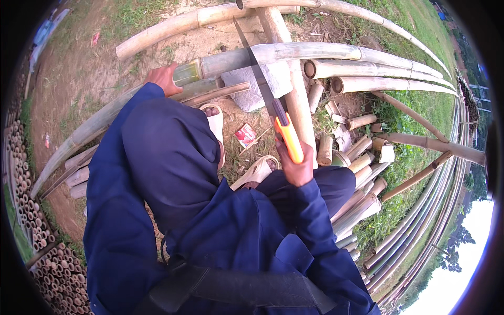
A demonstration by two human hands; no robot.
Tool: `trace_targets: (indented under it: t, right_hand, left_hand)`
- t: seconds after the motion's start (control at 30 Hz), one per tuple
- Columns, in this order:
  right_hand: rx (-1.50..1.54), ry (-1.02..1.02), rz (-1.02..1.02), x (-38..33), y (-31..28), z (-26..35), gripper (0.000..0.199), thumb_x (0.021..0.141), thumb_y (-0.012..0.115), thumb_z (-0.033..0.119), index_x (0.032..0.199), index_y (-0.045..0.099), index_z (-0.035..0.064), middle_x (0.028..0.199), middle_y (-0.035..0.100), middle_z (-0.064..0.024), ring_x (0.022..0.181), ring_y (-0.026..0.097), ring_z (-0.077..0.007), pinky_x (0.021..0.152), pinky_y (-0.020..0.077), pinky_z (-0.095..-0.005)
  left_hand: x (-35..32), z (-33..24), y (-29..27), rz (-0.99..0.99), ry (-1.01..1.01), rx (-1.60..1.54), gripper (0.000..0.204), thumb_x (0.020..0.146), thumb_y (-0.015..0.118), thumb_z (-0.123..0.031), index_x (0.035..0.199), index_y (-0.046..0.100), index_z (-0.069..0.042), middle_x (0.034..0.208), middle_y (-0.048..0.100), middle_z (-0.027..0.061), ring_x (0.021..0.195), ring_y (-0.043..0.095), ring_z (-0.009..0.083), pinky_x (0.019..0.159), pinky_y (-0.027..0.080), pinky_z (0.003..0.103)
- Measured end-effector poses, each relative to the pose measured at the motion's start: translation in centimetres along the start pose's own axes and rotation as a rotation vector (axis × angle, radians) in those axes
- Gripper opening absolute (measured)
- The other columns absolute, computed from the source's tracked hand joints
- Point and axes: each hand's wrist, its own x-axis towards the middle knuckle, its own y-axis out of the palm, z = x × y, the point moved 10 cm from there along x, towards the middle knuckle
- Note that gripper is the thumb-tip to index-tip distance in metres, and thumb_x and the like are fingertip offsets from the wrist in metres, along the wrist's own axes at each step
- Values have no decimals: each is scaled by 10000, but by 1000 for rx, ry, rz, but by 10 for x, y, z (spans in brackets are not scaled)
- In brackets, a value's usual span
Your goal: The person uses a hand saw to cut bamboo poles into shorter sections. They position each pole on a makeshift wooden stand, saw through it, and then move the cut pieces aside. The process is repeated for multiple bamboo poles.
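Note:
A thick bamboo pole (226, 63) runs from lower left across to the upper right, with a greenish joint beside my left hand (165, 79). That hand is wrapped over the pole, its thumb on the near side. My right hand (296, 167) grips the orange handle of a handsaw (286, 134). The saw's long dark blade slants up and to the left and crosses the pole to the right of my left hand. Whether its teeth have cut into the pole I cannot tell. A pale stone block (249, 84) sits under the pole near the blade.
A bamboo crosspiece (298, 100) lies beneath the poles. More long poles (388, 84) extend right. Cut bamboo pieces (362, 163) are piled by my right knee, stacked bamboo (52, 268) stands far left. A red packet (245, 135) lies between my sandals (257, 170).

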Motion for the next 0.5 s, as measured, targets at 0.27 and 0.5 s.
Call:
trace_targets:
  t: [0.27, 0.5]
  right_hand:
    - [24, 57, 38, -88, -40, 9, 327, 922, 744, 58, 1224, 703, -58, 953, 766, -139, 886, 710, -131, 862, 549, -297]
    - [48, -45, 27, 34, 18, 1, 222, 949, 753, 133, 864, 648, -44, 659, 572, -37, 618, 468, -89, 572, 417, -323]
  left_hand:
    - [-6, 10, -3, 9, -3, -2, 788, 665, 836, -358, 1349, 604, -43, 1078, 737, 245, 1009, 710, 429, 910, 554, 518]
    - [0, 6, -6, -27, 38, -45, 749, 666, 822, -356, 1325, 618, -65, 1069, 740, 231, 1009, 706, 425, 918, 547, 516]
